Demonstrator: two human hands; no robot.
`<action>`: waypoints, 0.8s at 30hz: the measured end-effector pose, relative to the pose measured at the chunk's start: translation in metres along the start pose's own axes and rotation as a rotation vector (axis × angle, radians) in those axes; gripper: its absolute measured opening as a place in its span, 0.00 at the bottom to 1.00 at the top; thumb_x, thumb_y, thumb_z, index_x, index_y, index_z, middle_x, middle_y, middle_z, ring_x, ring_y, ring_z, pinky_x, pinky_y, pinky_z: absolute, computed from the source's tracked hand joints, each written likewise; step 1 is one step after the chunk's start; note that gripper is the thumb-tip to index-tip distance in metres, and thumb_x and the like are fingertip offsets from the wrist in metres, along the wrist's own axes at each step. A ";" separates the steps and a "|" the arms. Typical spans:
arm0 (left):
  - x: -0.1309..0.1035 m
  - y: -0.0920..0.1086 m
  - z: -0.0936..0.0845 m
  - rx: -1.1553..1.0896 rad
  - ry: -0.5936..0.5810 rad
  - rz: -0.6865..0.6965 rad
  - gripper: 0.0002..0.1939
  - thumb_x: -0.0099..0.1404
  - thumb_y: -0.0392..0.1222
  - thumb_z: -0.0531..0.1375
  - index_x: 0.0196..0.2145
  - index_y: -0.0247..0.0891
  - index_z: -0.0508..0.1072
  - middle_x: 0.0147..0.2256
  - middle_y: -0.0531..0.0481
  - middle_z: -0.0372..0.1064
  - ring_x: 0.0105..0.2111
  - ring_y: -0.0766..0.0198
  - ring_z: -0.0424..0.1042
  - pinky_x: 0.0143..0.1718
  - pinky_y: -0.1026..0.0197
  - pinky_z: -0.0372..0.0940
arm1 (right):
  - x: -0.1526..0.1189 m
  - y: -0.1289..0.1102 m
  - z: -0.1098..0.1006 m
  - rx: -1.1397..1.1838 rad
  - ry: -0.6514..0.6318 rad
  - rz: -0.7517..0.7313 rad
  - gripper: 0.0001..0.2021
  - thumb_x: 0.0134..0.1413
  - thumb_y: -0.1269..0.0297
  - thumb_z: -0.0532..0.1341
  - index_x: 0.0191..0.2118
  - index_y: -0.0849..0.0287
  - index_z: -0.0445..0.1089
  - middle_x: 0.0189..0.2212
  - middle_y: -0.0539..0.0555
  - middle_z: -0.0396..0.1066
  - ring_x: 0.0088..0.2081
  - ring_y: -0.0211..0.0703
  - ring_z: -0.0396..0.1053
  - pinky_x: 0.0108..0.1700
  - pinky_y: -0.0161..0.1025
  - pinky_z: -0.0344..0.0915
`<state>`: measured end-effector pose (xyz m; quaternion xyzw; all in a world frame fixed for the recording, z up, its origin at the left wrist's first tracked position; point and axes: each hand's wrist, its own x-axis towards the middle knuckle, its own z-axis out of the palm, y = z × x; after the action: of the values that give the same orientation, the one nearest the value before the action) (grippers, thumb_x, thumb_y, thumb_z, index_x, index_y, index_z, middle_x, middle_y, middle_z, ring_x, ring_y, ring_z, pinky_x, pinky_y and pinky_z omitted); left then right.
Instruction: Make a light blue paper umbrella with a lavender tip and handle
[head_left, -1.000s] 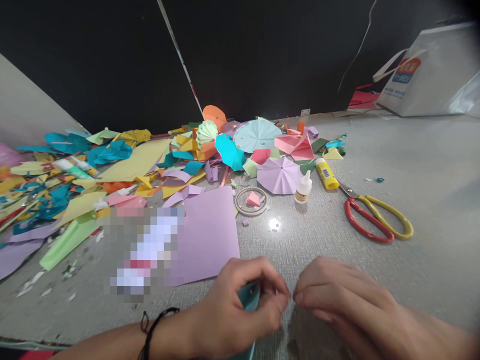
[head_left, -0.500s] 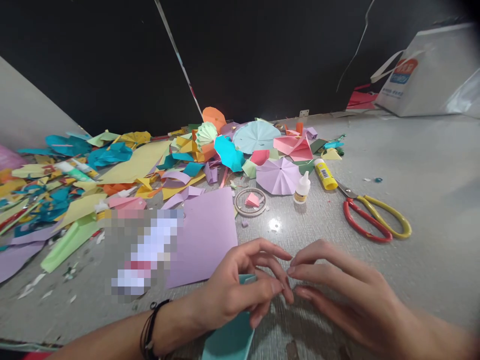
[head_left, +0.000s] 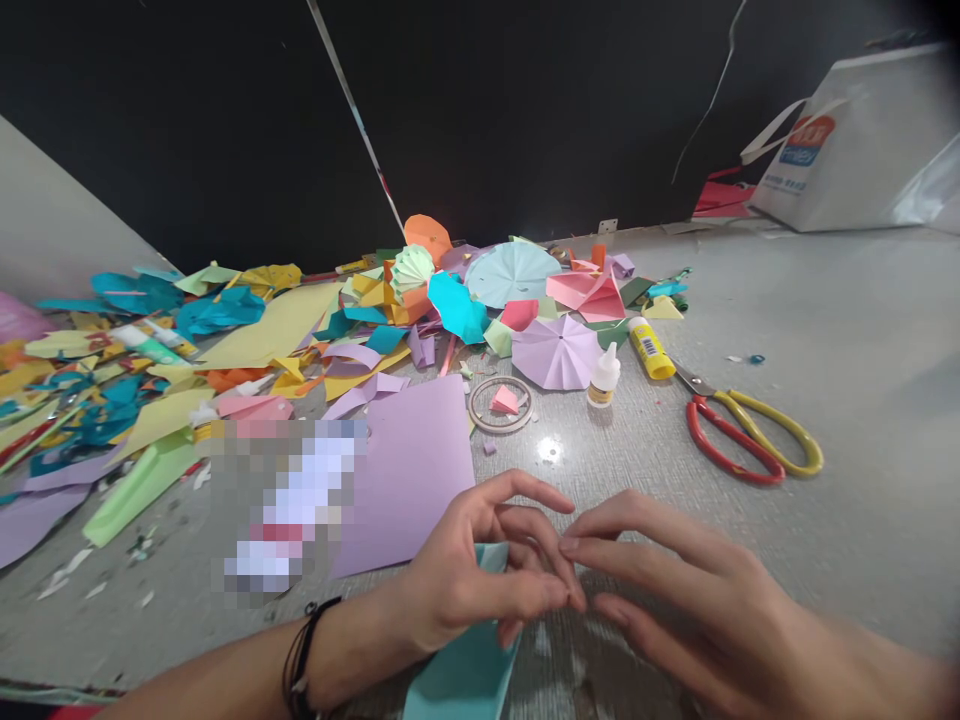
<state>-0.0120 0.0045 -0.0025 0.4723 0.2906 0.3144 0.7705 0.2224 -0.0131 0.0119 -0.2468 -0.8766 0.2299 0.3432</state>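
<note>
A folded strip of teal paper [head_left: 465, 680] runs beneath and through my left hand [head_left: 499, 570], whose fingers curl round it with the thumb on the near side. Part of the strip is hidden by that hand. My right hand [head_left: 660, 580] is close by on the right, fingers stretched and thumb apart, with nothing visible in it. Its fingertips meet or nearly meet the left fingertips; I cannot tell which. Just beyond the left hand lies a purple paper sheet [head_left: 412, 470].
Red-and-yellow-handled scissors [head_left: 742, 430], a glue stick [head_left: 651, 348] and a small white glue bottle [head_left: 604, 376] lie beyond my hands. A ring [head_left: 472, 402] surrounds pink paper [head_left: 505, 400]. Colourful scraps and a pleated purple disc [head_left: 559, 353] spread behind; a white bag [head_left: 862, 140] stands back right.
My right hand has shifted slightly left and down, and its thumb has opened away from the fingers. The teal paper's lower end has moved slightly right. Everything else stays put.
</note>
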 end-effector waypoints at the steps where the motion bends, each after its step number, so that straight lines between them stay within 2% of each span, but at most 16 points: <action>1: 0.000 0.001 -0.001 -0.003 -0.024 0.010 0.25 0.57 0.38 0.74 0.49 0.35 0.70 0.30 0.49 0.78 0.15 0.75 0.63 0.14 0.74 0.60 | 0.000 0.000 0.000 -0.001 0.009 -0.010 0.13 0.65 0.76 0.60 0.51 0.59 0.74 0.47 0.59 0.74 0.49 0.40 0.76 0.53 0.32 0.74; 6: 0.000 0.009 -0.008 -0.084 -0.133 0.050 0.26 0.56 0.37 0.73 0.51 0.38 0.71 0.29 0.54 0.74 0.14 0.77 0.59 0.13 0.74 0.57 | 0.000 -0.003 0.000 -0.046 0.001 -0.045 0.11 0.67 0.74 0.60 0.52 0.60 0.74 0.45 0.59 0.77 0.47 0.42 0.77 0.49 0.33 0.76; 10: -0.002 0.014 -0.008 -0.124 -0.177 0.061 0.26 0.56 0.36 0.73 0.51 0.39 0.72 0.29 0.55 0.73 0.14 0.79 0.57 0.14 0.75 0.57 | 0.000 -0.003 0.000 -0.060 -0.013 -0.047 0.09 0.67 0.74 0.59 0.47 0.60 0.75 0.45 0.58 0.77 0.47 0.41 0.76 0.49 0.33 0.76; 17: -0.002 0.010 -0.008 -0.098 -0.207 0.103 0.26 0.57 0.36 0.73 0.52 0.40 0.71 0.29 0.55 0.71 0.17 0.76 0.58 0.16 0.74 0.56 | -0.003 -0.003 -0.002 -0.045 -0.034 -0.048 0.09 0.65 0.76 0.59 0.45 0.61 0.75 0.46 0.57 0.76 0.47 0.40 0.75 0.49 0.32 0.75; 24: -0.001 0.009 -0.010 -0.048 -0.211 0.134 0.27 0.56 0.36 0.74 0.52 0.39 0.71 0.27 0.55 0.70 0.22 0.73 0.64 0.23 0.71 0.60 | -0.003 -0.003 -0.002 -0.024 -0.040 -0.052 0.10 0.66 0.78 0.58 0.45 0.61 0.74 0.44 0.57 0.76 0.45 0.40 0.75 0.47 0.33 0.75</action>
<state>-0.0219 0.0122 0.0017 0.5028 0.1681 0.3206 0.7850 0.2246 -0.0164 0.0134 -0.2233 -0.8921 0.2153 0.3287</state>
